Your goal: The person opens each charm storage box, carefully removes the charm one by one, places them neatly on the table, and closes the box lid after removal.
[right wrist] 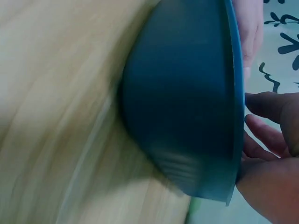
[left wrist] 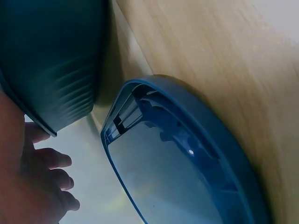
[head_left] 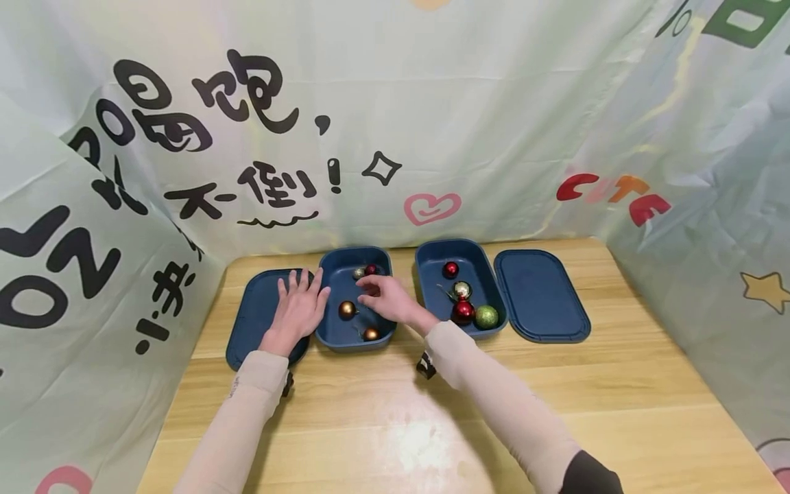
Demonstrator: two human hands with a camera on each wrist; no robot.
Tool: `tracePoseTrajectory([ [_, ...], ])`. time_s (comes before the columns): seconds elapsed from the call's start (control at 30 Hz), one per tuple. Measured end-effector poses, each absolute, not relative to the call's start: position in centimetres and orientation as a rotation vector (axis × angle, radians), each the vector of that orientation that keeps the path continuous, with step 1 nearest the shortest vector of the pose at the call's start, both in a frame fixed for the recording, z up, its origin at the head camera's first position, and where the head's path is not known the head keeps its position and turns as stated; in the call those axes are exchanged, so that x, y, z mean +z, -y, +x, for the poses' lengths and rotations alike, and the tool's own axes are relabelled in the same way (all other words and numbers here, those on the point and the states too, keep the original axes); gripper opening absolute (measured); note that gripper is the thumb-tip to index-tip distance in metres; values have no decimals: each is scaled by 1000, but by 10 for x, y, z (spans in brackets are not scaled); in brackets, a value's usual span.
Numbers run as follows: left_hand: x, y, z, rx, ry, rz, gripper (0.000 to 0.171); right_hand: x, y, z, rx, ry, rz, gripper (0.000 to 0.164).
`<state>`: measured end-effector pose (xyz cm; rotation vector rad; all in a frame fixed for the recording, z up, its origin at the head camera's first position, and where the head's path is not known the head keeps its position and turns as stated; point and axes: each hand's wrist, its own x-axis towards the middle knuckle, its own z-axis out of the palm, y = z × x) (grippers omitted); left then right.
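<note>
Head view shows me the left hand (head_left: 297, 312) spread beside the blue box (head_left: 354, 346), probably to steady it; the right hand (head_left: 390, 300), fingers parted, curves near baubles (head_left: 347, 310) inside, between both hands, likely for easy reach.

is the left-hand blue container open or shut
Open: gold baubles show inside the blue container, and a blue lid lies beside it.
</note>
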<state>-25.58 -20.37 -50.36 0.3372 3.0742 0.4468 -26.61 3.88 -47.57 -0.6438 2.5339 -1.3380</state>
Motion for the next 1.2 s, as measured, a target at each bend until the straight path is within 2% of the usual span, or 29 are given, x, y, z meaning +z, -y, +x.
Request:
tracePoseTrajectory([
  [0.63,-503,203,-255,467,-3050,316,64,-486,-11,-275,-1003,-2633,-570,43],
  [1.2,-505,203,-256,474,-3054,305,63,-494,-4,-277,-981,-2592,-522,41],
])
